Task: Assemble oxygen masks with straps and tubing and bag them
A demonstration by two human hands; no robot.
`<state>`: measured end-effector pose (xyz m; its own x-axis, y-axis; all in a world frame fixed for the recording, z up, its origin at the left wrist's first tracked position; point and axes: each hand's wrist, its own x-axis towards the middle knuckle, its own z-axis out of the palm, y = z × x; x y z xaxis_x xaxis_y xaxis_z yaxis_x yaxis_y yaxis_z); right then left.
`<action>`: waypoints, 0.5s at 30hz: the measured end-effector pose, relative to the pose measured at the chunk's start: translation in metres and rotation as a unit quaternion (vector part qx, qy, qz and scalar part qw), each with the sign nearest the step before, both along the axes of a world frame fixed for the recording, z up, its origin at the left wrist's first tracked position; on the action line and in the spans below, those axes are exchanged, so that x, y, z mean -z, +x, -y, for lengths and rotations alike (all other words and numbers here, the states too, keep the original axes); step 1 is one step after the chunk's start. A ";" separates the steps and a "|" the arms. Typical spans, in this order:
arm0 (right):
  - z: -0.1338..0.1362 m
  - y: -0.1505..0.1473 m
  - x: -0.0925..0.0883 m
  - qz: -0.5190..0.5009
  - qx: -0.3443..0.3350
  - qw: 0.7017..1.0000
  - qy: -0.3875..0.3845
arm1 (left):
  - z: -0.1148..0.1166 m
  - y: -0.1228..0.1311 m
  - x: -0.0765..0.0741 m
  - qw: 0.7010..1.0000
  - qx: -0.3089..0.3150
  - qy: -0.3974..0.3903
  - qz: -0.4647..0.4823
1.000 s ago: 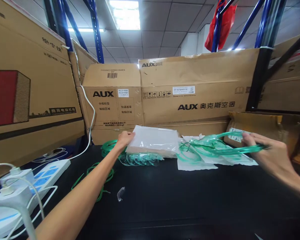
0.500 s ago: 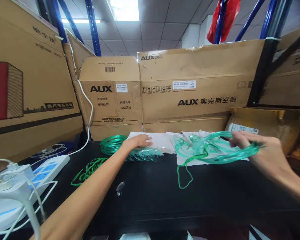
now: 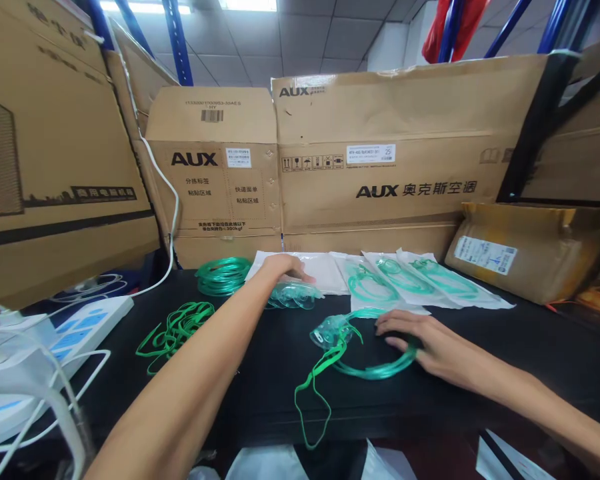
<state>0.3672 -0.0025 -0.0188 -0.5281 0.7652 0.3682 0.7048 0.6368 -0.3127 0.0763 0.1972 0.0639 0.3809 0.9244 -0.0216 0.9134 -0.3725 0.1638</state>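
A green oxygen mask [image 3: 331,331] with a coil of green tubing [image 3: 375,372] rests on the black table. Its green elastic strap [image 3: 325,363] trails toward the front edge. My right hand [image 3: 415,337] is over the coil's right side, fingers stretched out and thumb apart, touching the tubing. At the back, my left hand [image 3: 287,267] reaches onto a stack of white pouches [image 3: 325,272]; its fingertips are largely hidden, so I cannot tell whether they grip one. Just below that hand lies a row of clear nested mask shells [image 3: 295,295].
Several pouches with green tubing [image 3: 405,275] lie at the back right, beside a brown parcel [image 3: 525,247]. Coiled green tubing [image 3: 223,275] and a heap of green straps [image 3: 180,330] are on the left, near a white power strip [image 3: 93,330]. Cardboard boxes [image 3: 405,160] wall the back.
My right hand has lowered the mask and coil from the air to the table, moving left and nearer. My left hand has stayed at the pouches, its fingers now more curled. The view has shifted slightly.
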 end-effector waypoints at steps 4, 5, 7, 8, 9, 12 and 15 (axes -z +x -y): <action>0.008 0.023 0.007 0.027 0.015 0.999 0.029 | 0.000 0.023 -0.001 0.998 0.031 -0.043 -0.042; 0.011 0.026 0.005 0.026 0.021 0.999 0.035 | 0.002 0.029 -0.002 0.997 0.046 -0.044 -0.042; 0.018 0.028 -0.001 0.016 0.037 0.998 0.049 | 0.008 0.039 -0.003 0.996 0.070 -0.047 -0.041; 0.020 0.027 -0.004 0.009 0.045 0.997 0.055 | 0.011 0.043 -0.003 0.995 0.077 -0.050 -0.043; 0.022 0.025 -0.007 0.004 0.052 0.997 0.059 | 0.015 0.047 -0.003 0.994 0.079 -0.053 -0.046; 0.025 0.015 -0.012 -0.010 0.053 0.997 0.060 | 0.024 0.055 -0.002 0.994 0.066 -0.065 -0.059; 0.023 0.000 -0.011 -0.013 0.039 0.998 0.053 | 0.026 0.059 -0.002 0.996 0.048 -0.061 -0.054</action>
